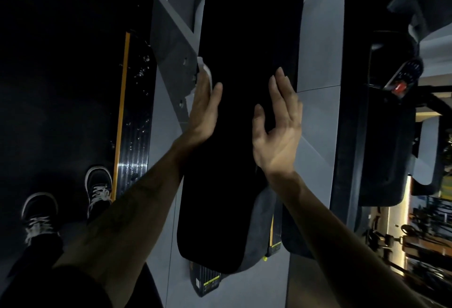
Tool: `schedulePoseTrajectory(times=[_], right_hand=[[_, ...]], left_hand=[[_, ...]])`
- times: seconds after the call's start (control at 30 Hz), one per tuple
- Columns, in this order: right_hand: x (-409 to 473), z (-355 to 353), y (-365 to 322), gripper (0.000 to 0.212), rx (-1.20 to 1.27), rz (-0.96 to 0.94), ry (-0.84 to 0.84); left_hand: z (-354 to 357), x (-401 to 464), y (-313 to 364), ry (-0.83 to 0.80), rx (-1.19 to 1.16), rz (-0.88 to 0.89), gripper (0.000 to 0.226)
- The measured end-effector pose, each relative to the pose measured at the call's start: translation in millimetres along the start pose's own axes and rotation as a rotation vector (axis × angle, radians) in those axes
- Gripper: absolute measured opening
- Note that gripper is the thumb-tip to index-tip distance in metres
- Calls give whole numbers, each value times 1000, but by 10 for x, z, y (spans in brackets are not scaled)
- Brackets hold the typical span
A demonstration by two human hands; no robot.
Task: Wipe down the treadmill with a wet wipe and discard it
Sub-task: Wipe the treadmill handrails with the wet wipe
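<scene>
While the left hand [204, 107] presses a white wet wipe [205, 69] with straight, joined fingers against the left edge of the dark treadmill panel [244, 38] to clean it, the right hand [278, 124] hovers near, fingers relaxed and apart, holding nothing.

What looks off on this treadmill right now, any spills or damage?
Droplets speckle the ribbed side rail beside the yellow stripe, left of the black panel; they look like liquid, wet or dried. The left hand presses a wet wipe on that panel's edge; the right hand hovers open. No damage shows.
</scene>
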State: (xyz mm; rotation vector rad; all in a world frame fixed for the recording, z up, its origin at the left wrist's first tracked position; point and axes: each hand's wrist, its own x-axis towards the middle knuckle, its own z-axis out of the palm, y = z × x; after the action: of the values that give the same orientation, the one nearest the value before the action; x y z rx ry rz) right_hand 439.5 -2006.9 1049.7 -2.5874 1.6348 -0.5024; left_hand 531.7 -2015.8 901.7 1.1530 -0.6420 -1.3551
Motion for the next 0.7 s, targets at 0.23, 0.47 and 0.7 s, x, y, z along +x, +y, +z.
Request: schedulePoseTrajectory(times=[0.23, 0.47, 0.7], right_hand=[[-3, -2, -2, 49, -1, -3, -7], [-4, 39, 22, 52, -83, -49, -36], [5, 44, 19, 55, -93, -46, -40]], left_hand=[[32, -457, -198, 33, -74, -192, 91], [116, -119, 193, -44, 58, 190, 70], [-83, 73, -176, 18, -101, -173, 80]])
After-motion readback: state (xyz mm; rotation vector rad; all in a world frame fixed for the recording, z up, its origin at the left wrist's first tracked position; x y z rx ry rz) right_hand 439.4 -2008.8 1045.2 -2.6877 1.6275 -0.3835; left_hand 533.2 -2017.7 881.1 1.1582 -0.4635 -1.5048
